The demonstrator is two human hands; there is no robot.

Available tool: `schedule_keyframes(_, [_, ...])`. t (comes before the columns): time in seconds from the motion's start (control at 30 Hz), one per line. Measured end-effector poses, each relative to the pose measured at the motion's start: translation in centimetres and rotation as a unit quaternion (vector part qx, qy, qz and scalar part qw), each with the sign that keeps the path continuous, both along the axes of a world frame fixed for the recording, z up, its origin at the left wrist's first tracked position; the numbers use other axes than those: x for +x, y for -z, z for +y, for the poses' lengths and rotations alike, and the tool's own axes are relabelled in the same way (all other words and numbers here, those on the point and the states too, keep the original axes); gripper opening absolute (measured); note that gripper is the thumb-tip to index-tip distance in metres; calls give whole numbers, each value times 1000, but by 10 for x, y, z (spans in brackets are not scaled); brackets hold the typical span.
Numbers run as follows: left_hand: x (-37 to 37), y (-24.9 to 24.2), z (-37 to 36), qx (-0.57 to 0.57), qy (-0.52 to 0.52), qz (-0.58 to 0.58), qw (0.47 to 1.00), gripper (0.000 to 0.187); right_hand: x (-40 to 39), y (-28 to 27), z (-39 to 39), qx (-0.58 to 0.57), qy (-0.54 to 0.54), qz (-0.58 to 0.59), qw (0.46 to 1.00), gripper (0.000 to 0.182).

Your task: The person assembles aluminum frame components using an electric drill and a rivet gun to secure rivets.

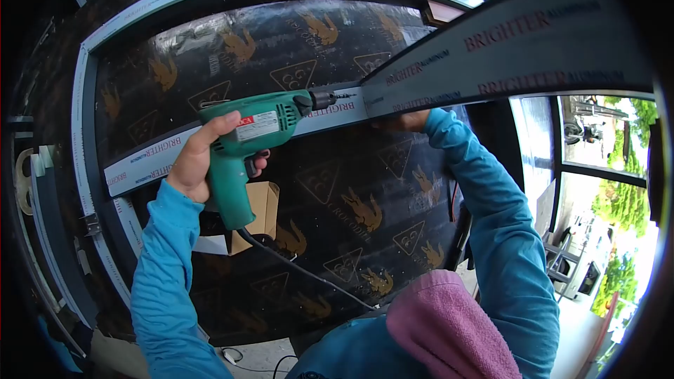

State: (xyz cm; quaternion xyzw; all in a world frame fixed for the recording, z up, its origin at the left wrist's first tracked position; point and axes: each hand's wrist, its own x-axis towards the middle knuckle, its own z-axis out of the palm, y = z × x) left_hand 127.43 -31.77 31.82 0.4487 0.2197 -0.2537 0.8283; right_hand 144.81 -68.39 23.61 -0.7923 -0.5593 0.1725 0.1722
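Note:
My left hand is wrapped around the handle of a green corded power drill, fingers near its trigger. The drill lies level, its chuck and bit pointing right, with the bit tip over the film-covered aluminum bar. A wide aluminum profile, printed "BRIGHTER ALUMINUM", extends from that bar toward the upper right. Below the joint, my right hand grips the profile's underside. Most of its fingers are hidden by the profile. Whether the bit touches metal is not clear.
A black board with gold crocodile prints lies underneath. Around it runs an aluminum frame. An open cardboard box sits below the drill, whose cord trails toward me. A pink towel hangs in the lower foreground.

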Motion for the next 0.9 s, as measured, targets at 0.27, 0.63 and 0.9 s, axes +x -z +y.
schedule_keyframes(0.27, [23,17,-3,-46,18,3,999,65,-12,-19,11,-48,171,97,979,67])
schedule_keyframes(0.63, [28,29,-6,-43,22,32,998,70,-5,-12,14,108,175,159,966,77])
schedule_keyframes(0.9, [29,30,-5,-41,24,39,998,72,-6,-11,17,141,164,164,962,77])
